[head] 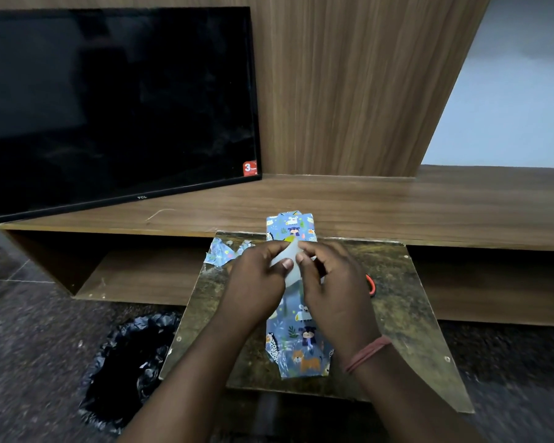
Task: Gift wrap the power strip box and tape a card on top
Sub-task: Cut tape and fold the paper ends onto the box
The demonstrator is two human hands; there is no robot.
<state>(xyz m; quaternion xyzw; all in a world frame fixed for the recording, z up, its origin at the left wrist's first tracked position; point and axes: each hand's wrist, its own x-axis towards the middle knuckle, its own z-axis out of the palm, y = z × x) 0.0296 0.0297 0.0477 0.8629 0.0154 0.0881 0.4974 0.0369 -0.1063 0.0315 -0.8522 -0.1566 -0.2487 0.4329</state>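
Observation:
A long box wrapped in blue animal-print paper (296,343) lies lengthwise on a small board (394,311), its far end (290,225) pointing at the shelf. Above its middle, my left hand (256,279) and my right hand (330,282) together pinch a small white translucent piece (288,257), possibly a card or tape; I cannot tell which. My hands hide the box's middle.
A scrap of the same paper (219,252) lies on the board's far left corner. A red-handled tool (371,284) peeks out right of my right hand. A black TV (115,103) leans on the wooden shelf (429,206). A black bin bag (125,369) sits on the floor at left.

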